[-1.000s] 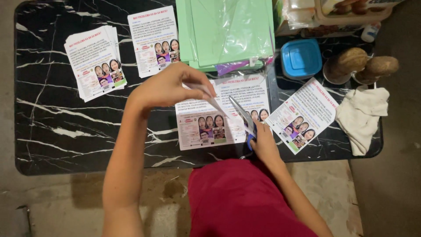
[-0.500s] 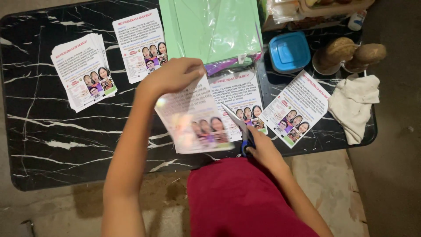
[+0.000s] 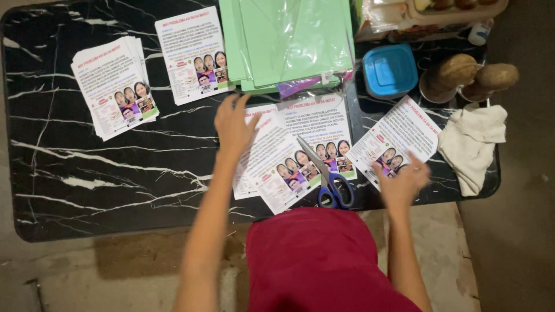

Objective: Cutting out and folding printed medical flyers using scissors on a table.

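Observation:
My left hand (image 3: 234, 124) rests with spread fingers on the top edge of a printed flyer (image 3: 277, 167) lying tilted over another flyer (image 3: 324, 136) in front of me. Blue-handled scissors (image 3: 328, 178) lie on those flyers, blades pointing up-left, touched by neither hand. My right hand (image 3: 402, 179) hovers, blurred, over the near corner of a separate flyer (image 3: 396, 138) to the right; it grips nothing that I can see.
A black marble-patterned table (image 3: 87, 185) holds a flyer stack (image 3: 115, 86) at far left, a single flyer (image 3: 193, 55), green paper sheets (image 3: 289, 40), a blue lidded box (image 3: 390, 69), two brown round objects (image 3: 474, 78) and a white cloth (image 3: 474, 144).
My left hand has set the lifted flyer down on the table. My right hand has let go of the scissors, which now lie on the flyers, and has moved right to the other flyer.

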